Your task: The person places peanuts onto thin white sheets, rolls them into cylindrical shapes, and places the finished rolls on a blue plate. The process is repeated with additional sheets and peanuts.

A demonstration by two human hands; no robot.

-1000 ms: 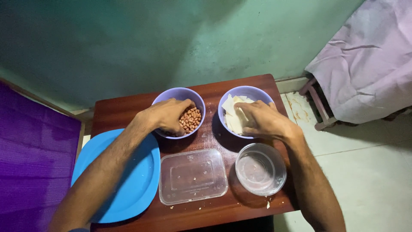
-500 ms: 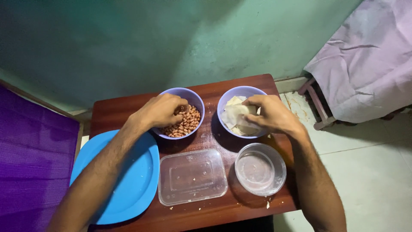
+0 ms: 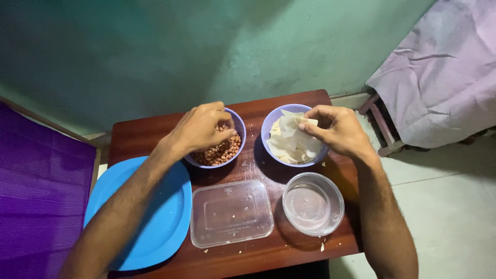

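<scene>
On a small dark wooden table [image 3: 258,106] stand two lavender bowls. The left bowl [image 3: 238,125] holds brown peanuts [image 3: 219,150]; my left hand [image 3: 199,128] hovers over it with fingers curled, pinching some of the peanuts. The right bowl [image 3: 269,126] holds pale thin chips [image 3: 289,144]; my right hand [image 3: 336,129] pinches one chip [image 3: 309,122] at the bowl's far rim. In front lie a clear rectangular container [image 3: 231,213] and a clear round container [image 3: 312,203], both with nothing in them.
A big blue plate [image 3: 155,227] sits at the table's left, partly under my left forearm. A purple cloth [image 3: 36,191] hangs at the far left. A pink-covered piece of furniture [image 3: 434,72] stands on the right, by the green wall.
My left hand has lifted slightly from deep in the peanut bowl, fingers closing on peanuts. My right hand has risen from the chips with one chip pinched.
</scene>
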